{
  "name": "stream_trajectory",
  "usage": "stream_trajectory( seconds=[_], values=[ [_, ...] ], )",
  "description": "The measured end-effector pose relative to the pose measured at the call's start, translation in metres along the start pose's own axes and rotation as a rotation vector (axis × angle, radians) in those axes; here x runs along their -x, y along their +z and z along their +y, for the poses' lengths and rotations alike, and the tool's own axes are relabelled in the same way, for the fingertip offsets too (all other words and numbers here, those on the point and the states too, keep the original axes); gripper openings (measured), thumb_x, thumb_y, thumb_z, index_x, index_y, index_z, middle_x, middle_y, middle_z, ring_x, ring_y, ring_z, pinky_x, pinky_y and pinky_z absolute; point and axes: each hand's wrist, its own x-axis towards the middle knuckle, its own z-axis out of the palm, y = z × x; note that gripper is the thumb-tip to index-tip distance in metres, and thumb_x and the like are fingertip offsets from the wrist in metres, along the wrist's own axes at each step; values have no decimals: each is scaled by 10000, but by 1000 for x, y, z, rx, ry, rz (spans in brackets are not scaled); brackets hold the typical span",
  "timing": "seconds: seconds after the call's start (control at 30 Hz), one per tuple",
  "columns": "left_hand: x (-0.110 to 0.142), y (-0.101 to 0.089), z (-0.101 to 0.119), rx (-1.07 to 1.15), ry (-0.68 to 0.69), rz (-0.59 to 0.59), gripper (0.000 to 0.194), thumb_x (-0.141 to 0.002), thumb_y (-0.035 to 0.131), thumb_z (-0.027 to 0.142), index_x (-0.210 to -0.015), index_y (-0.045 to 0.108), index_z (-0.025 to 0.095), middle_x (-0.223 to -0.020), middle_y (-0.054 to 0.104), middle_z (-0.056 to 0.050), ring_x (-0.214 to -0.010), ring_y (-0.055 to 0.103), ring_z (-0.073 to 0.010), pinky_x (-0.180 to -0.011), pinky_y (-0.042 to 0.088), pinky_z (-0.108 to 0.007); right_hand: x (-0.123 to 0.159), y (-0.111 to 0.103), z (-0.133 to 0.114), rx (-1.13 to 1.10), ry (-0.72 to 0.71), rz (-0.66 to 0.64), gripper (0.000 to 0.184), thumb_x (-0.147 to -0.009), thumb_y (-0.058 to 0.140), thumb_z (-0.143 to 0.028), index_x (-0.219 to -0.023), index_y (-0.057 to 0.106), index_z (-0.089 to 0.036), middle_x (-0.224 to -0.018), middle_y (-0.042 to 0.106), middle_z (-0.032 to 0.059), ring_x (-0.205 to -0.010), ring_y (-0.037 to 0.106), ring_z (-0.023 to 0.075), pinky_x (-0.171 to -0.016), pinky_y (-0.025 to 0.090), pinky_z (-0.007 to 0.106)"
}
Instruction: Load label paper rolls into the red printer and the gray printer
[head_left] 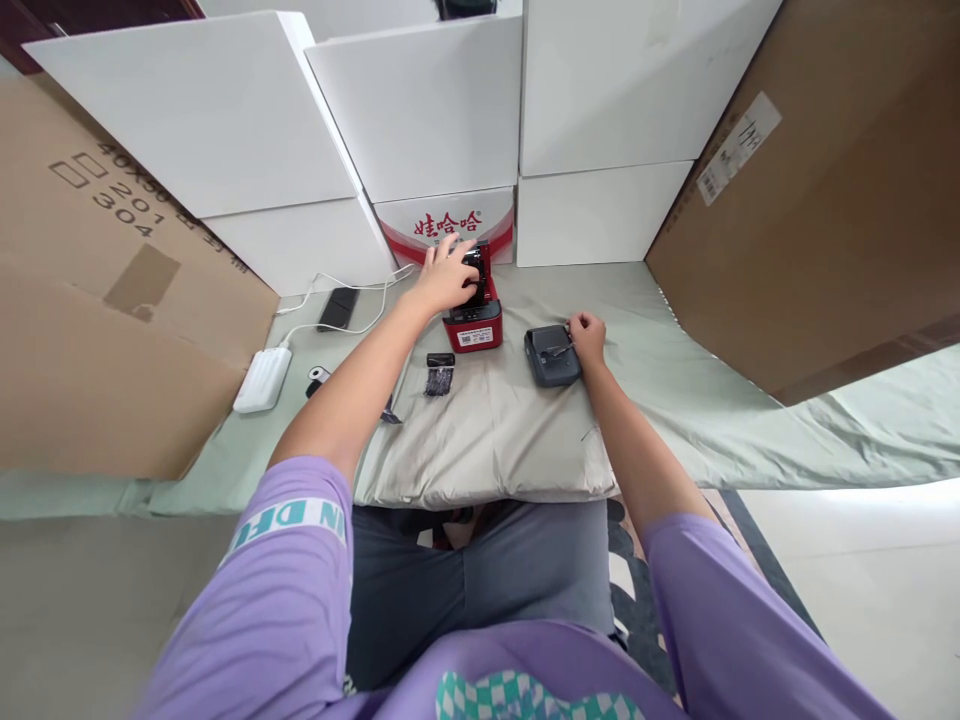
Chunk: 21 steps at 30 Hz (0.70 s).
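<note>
Left hand (450, 275): palm down, fingers spread and curved over the upper part of the red-and-black box-shaped plastic device (480, 328); whether they grip any part of it cannot be told.
Red-and-black device: centre of the frame, slightly above the middle, standing on the pale grey-green cloth (487, 455), with the white carton with red lettering (450, 215) behind it.
White label: the small white printed label (475, 337) is on the front wall, facing the person.
Right hand (588, 338): fingers bent at the right edge of the compact dark-grey device with rounded corners (553, 365), right of centre; whether the fingertips pinch anything cannot be told.
Thin item: the slender light-coloured stick-like item (559, 350) appears to lie across the dark-grey device; its exact form is too small to tell.
Handling: apply light, even finger pressure to the black upper part; should the red body slide on the cloth, brace it with the free fingers.
Clearance: avoid sweeping the left forearm across the small black cylinder (440, 360), just below the red-and-black device, or the looped white cable (386, 300), upper left of centre.
</note>
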Motion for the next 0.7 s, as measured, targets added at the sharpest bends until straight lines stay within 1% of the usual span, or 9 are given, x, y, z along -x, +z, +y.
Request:
stream_trajectory(
  seconds=[0.07, 0.17, 0.23, 0.3, 0.4, 0.47, 0.53, 0.63, 0.7],
  values=[
    [-11, 0, -6, 30, -89, -42, 164, -844, 663, 261, -944, 782, 207, -1756, 272, -56, -1617, 84, -468, -1244, 89, -723, 0, 0, 0, 0, -3, 0, 149, -775, 513, -243, -627, 500, -232, -613, 496, -33, -654, 477, 165, -693, 390, 310],
    [-25, 2, -15, 60, -195, -132, 127, -828, 664, 263, -887, 758, 201, -1736, 314, -79, -1603, 134, -496, -1212, 101, -764, 1, -1, 0, 4, -10, -3, 146, -773, 516, -251, -628, 504, -233, -608, 496, -35, -654, 479, 166, -690, 389, 307],
    [-30, 4, -17, 56, -213, -136, 113, -828, 659, 273, -836, 748, 205, -1682, 398, -96, -1576, 221, -480, -1195, 148, -760, 1, -1, 0, 8, -13, -4, 145, -771, 517, -258, -628, 506, -233, -605, 501, -34, -658, 482, 168, -685, 387, 305],
    [-29, 4, -15, 38, -184, -85, 127, -834, 651, 286, -796, 740, 203, -1593, 491, -122, -1514, 346, -443, -1187, 203, -724, 1, -1, 0, 11, -16, -5, 145, -770, 516, -261, -628, 509, -233, -604, 503, -32, -659, 486, 170, -678, 384, 306],
    [-20, 0, -7, -4, -112, -41, 167, -860, 619, 294, -781, 729, 198, -1342, 647, -152, -1301, 565, -374, -1180, 276, -645, 0, -1, 0, 11, -17, -7, 149, -772, 515, -257, -625, 515, -231, -601, 500, -31, -655, 483, 168, -675, 382, 307],
    [-11, -5, 1, -35, -72, -78, 181, -885, 581, 285, -824, 733, 205, -1111, 719, -133, -1132, 654, -332, -1152, 347, -580, 0, -1, 1, 10, -14, -5, 151, -773, 514, -248, -623, 517, -229, -603, 502, -30, -658, 482, 167, -681, 384, 307],
    [-2, -10, 9, -55, -65, -144, 201, -906, 549, 280, -925, 739, 217, -984, 739, -111, -1040, 688, -313, -1063, 446, -494, 0, 0, 1, 8, -10, -5, 154, -776, 513, -241, -622, 517, -229, -607, 506, -30, -661, 482, 165, -687, 388, 306],
    [7, -14, 18, -71, -118, -209, 282, -955, 500, 307, -1124, 711, 230, -1072, 757, -121, -1048, 702, -308, -918, 515, -402, -1, 0, 1, 1, -8, -1, 159, -782, 512, -234, -623, 514, -229, -607, 504, -32, -654, 479, 163, -693, 393, 307],
    [9, -13, 22, -87, -157, -203, 338, -995, 450, 327, -1234, 665, 222, -1158, 748, -151, -1083, 704, -317, -896, 522, -398, -1, 0, 1, -3, -11, 4, 163, -784, 513, -231, -621, 514, -229, -605, 501, -33, -649, 479, 164, -693, 395, 310]
  ],
)
